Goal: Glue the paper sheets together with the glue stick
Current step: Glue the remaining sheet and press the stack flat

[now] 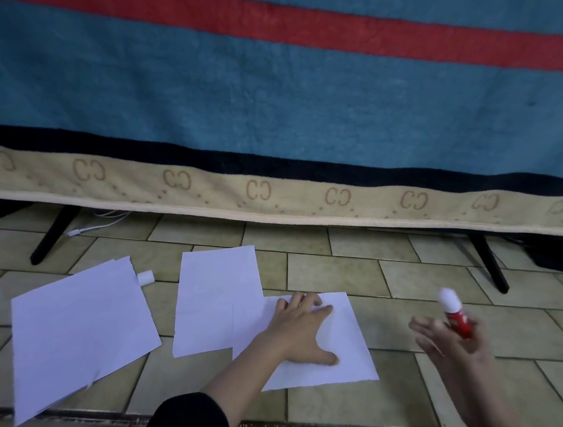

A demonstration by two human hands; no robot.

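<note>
Flat left hand (300, 330) pressing white paper sheet (336, 347) over overlapped white sheet (214, 303) on beige tiled floor (403, 278), right hand (452, 340) lifted aside gripping uncapped red glue stick (455, 313), white cap (145, 276) beyond left paper stack (79, 325): best smoothed firmly along the overlap before lifting.

Your view is dim and soft, shadows faint; your right hand (449, 343) blurs with motion, and the blanket's (283, 94) stripes bow at the edges.
</note>
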